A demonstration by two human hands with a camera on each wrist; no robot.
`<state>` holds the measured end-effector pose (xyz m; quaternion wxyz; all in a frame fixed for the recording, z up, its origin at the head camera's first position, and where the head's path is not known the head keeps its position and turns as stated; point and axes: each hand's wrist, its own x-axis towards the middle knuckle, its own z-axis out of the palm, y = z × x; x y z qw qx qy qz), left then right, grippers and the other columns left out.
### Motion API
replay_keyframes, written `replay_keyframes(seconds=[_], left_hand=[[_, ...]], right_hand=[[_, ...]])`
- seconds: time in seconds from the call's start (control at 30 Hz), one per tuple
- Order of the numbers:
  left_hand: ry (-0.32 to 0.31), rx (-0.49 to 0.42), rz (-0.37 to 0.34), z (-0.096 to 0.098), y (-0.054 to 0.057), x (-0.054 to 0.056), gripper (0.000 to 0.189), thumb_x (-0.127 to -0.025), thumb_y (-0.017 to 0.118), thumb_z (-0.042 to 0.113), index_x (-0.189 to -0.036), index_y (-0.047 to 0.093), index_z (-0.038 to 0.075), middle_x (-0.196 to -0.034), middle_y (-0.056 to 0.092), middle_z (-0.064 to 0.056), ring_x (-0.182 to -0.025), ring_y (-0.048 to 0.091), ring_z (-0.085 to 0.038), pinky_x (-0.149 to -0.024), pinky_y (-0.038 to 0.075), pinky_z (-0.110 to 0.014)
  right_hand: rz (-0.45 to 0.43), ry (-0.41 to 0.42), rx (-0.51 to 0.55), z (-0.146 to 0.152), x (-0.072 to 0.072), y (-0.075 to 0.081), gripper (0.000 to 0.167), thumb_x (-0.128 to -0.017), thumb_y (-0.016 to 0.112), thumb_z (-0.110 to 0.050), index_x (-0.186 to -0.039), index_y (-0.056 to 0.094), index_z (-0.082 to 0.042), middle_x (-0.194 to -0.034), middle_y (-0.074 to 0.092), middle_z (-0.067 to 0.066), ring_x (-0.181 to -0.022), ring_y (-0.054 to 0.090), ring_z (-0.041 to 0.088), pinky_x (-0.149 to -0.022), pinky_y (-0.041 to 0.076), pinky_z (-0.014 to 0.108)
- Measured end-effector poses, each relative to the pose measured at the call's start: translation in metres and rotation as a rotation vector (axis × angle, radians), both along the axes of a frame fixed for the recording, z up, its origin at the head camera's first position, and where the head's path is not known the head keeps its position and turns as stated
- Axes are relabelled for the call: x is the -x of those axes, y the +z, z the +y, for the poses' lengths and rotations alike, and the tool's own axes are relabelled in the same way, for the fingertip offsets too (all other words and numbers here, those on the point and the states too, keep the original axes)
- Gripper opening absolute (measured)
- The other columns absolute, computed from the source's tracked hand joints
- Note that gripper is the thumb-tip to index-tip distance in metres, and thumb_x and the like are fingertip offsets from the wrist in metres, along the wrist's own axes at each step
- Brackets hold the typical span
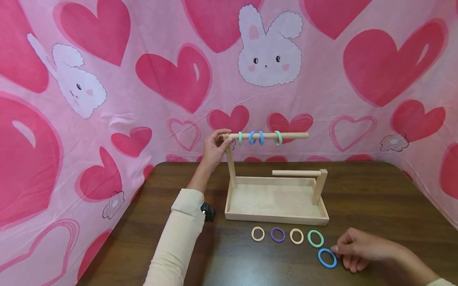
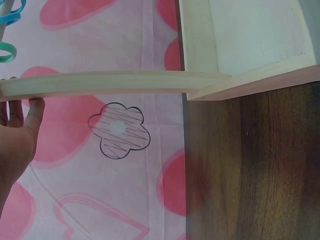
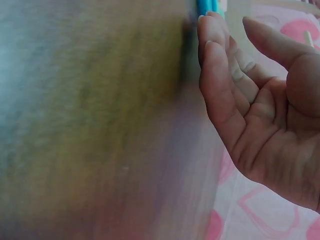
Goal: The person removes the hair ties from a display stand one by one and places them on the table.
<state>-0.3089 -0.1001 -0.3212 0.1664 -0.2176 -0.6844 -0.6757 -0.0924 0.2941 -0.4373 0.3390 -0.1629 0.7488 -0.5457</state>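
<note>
In the head view my left hand [image 1: 214, 149] grips the top of the tall post of a wooden ring stand [image 1: 231, 167], thumb in front and fingers behind. Four-sided and shallow, the stand's tray [image 1: 277, 219] lies on the table. Two green and two blue rings hang on its upper rod [image 1: 295, 135]. My right hand [image 1: 361, 247] is low over the table at the right, fingertips right at the edge of a blue ring [image 1: 327, 258]. The right wrist view shows that thumb apart from the bent fingers [image 3: 216, 65], with a blue ring [image 3: 207, 6] just beyond them.
In front of the tray lie a beige ring [image 1: 258, 234], a purple ring [image 1: 277, 234], another beige ring [image 1: 296, 236] and a green ring [image 1: 315, 238]. A lower rod [image 1: 295, 172] sticks out leftward from the short post [image 1: 319, 188]. Heart-patterned cloth [image 1: 322, 87] hangs behind the table.
</note>
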Motion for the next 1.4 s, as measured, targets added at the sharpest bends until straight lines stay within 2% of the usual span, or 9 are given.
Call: replay_keyframes(seconds=[0.17, 0.23, 0.4, 0.5, 0.77, 0.83, 1.03, 1.23, 1.4], left_hand=[[0.007, -0.001, 0.004, 0.000, 0.000, 0.000, 0.027, -0.091, 0.067, -0.008, -0.118, 0.063, -0.010, -0.091, 0.072, -0.012, -0.082, 0.072, -0.025, -0.070, 0.055, -0.018], [0.008, -0.002, 0.000, 0.000, 0.000, 0.000, 0.027, -0.091, 0.068, -0.008, -0.118, 0.064, -0.010, -0.090, 0.072, -0.010, -0.083, 0.071, -0.029, -0.070, 0.055, -0.018], [0.009, 0.006, -0.009, 0.000, 0.001, -0.002, 0.027, -0.092, 0.067, -0.006, -0.119, 0.064, -0.009, -0.093, 0.072, -0.012, -0.077, 0.066, -0.005, -0.068, 0.051, -0.018], [0.010, 0.006, -0.011, 0.000, 0.000, -0.002, 0.027, -0.092, 0.067, -0.007, -0.119, 0.063, -0.010, -0.094, 0.071, -0.013, -0.075, 0.064, -0.001, -0.069, 0.051, -0.018], [-0.007, -0.011, -0.010, 0.001, 0.001, -0.001, 0.027, -0.092, 0.066, -0.008, -0.119, 0.062, -0.011, -0.091, 0.071, -0.009, -0.076, 0.065, -0.001, -0.072, 0.052, -0.017], [-0.006, -0.011, -0.007, 0.001, 0.000, 0.000, 0.027, -0.092, 0.066, -0.008, -0.119, 0.062, -0.011, -0.090, 0.070, -0.006, -0.076, 0.066, -0.006, -0.072, 0.053, -0.017], [0.009, -0.005, -0.004, 0.000, 0.000, 0.000, 0.027, -0.092, 0.066, -0.008, -0.119, 0.063, -0.010, -0.087, 0.069, -0.001, -0.077, 0.065, -0.013, -0.071, 0.053, -0.017], [0.008, -0.007, -0.024, 0.001, 0.001, -0.002, 0.028, -0.093, 0.066, -0.007, -0.120, 0.063, -0.010, -0.087, 0.069, 0.000, -0.077, 0.067, -0.010, -0.073, 0.054, -0.017], [0.013, -0.009, -0.020, 0.001, 0.001, -0.001, 0.027, -0.092, 0.066, -0.007, -0.119, 0.063, -0.010, -0.087, 0.070, -0.003, -0.078, 0.068, -0.014, -0.072, 0.054, -0.018]], right_hand=[[0.071, 0.006, 0.032, 0.004, 0.009, 0.006, 0.032, -0.106, 0.047, -0.011, -0.102, 0.060, 0.018, -0.074, 0.066, -0.007, -0.063, 0.064, 0.002, -0.053, 0.051, 0.018], [0.128, 0.002, 0.032, 0.005, 0.013, 0.009, 0.029, -0.106, 0.046, -0.009, -0.107, 0.060, 0.016, -0.079, 0.067, -0.008, -0.066, 0.065, 0.002, -0.054, 0.053, 0.020], [0.290, 0.012, 0.077, 0.005, 0.019, 0.014, 0.022, -0.105, 0.044, -0.001, -0.113, 0.057, 0.015, -0.089, 0.069, -0.011, -0.073, 0.066, 0.003, -0.057, 0.055, 0.026], [0.356, 0.015, 0.108, 0.003, 0.021, 0.017, 0.020, -0.104, 0.045, 0.002, -0.115, 0.058, 0.013, -0.092, 0.069, -0.013, -0.075, 0.068, 0.006, -0.059, 0.055, 0.027], [0.462, -0.010, 0.088, -0.003, 0.024, 0.031, 0.024, -0.101, 0.048, 0.004, -0.117, 0.064, -0.001, -0.092, 0.071, -0.012, -0.077, 0.069, 0.007, -0.063, 0.057, 0.029], [0.473, -0.027, 0.089, -0.005, 0.025, 0.035, 0.022, -0.101, 0.050, 0.005, -0.117, 0.064, 0.000, -0.091, 0.071, -0.013, -0.077, 0.069, 0.006, -0.064, 0.057, 0.028], [0.507, -0.108, 0.068, -0.016, 0.029, 0.048, 0.026, -0.101, 0.054, 0.002, -0.117, 0.068, -0.013, -0.091, 0.071, -0.013, -0.076, 0.069, 0.006, -0.068, 0.060, 0.029], [0.617, -0.174, -0.016, -0.032, 0.034, 0.061, 0.020, -0.100, 0.058, -0.003, -0.118, 0.064, 0.004, -0.092, 0.074, -0.009, -0.076, 0.071, 0.010, -0.068, 0.059, 0.028], [0.663, -0.240, 0.009, -0.049, 0.040, 0.071, 0.020, -0.096, 0.064, -0.002, -0.116, 0.066, 0.001, -0.089, 0.074, -0.013, -0.074, 0.071, 0.011, -0.067, 0.058, 0.027]])
